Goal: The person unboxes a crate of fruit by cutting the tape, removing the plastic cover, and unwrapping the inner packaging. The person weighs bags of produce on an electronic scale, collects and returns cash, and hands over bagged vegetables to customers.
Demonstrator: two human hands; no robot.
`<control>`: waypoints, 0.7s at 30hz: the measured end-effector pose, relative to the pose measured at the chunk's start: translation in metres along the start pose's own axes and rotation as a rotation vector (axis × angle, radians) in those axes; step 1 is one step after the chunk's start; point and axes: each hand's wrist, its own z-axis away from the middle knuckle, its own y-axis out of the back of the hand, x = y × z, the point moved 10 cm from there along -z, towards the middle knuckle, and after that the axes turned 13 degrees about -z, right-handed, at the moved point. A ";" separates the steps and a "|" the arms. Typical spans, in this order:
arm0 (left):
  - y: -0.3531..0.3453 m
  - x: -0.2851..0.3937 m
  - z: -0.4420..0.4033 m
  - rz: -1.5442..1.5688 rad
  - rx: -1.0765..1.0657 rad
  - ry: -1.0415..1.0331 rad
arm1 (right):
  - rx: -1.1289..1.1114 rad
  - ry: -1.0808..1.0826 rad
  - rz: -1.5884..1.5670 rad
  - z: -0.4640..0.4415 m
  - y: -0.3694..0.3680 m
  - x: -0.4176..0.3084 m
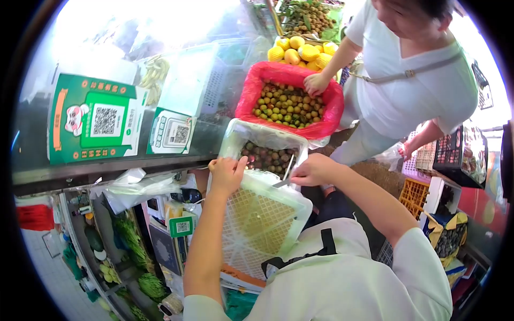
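Observation:
My left hand (229, 174) is closed at the left side of a white plastic crate (233, 134), fingers curled at its rim. Dark purplish round fruit (269, 159) lies in the crate's far part. A white lattice basket (262, 214), turned with its mesh up, covers the near part. My right hand (313, 170) grips a metal tool (281, 183) at the crate's right side. Two thin metal arms stick out apart from that hand, like scissors. The handle is hidden in my fingers.
Beyond the crate, a red-lined box (251, 88) holds small green-brown fruit, and another person's hand (317, 84) reaches in. Yellow fruit (300, 53) sits behind. A metal counter with payment signs (96, 120) stands left. Crates (415, 195) stand right; vegetables (128, 241) lie lower left.

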 end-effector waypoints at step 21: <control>-0.002 -0.005 0.010 -0.202 0.187 -0.117 | 0.679 -0.297 -0.107 0.187 -0.034 0.007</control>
